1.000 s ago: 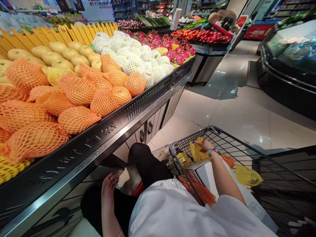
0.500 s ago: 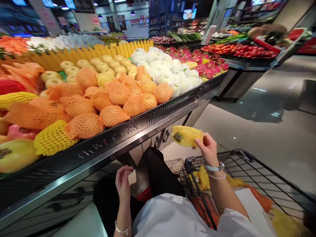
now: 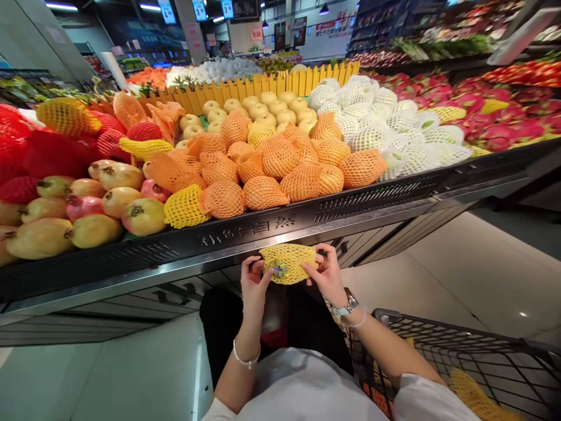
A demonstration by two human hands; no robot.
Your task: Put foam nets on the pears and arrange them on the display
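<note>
In front of my lap, just off the display's front edge, I hold a yellow foam fruit net (image 3: pixel 291 257) between both hands. It lies sideways, with a small dark, bluish patch near its left end; whether anything is inside I cannot tell. My left hand (image 3: pixel 255 278) pinches the left end, thumb beside that patch. At the other end my right hand (image 3: pixel 326 270) grips the net between thumb and fingers. Beyond, on the display, are fruits in orange foam nets (image 3: pixel 265 192) and another yellow foam net (image 3: pixel 186 206) at the front.
The black display rim (image 3: pixel 245 234) runs across in front of me. Pomegranates (image 3: pixel 146 216) lie left, pale round fruits (image 3: pixel 276 108) behind, white-netted fruits (image 3: pixel 372 131) and dragon fruit (image 3: pixel 491 131) right. A shopping cart (image 3: pixel 460 345) with yellow and orange nets stands at my right.
My left hand has come up from my lap and taken the net's left end. My right hand has brought the net leftward, away from above the cart. The view has turned left.
</note>
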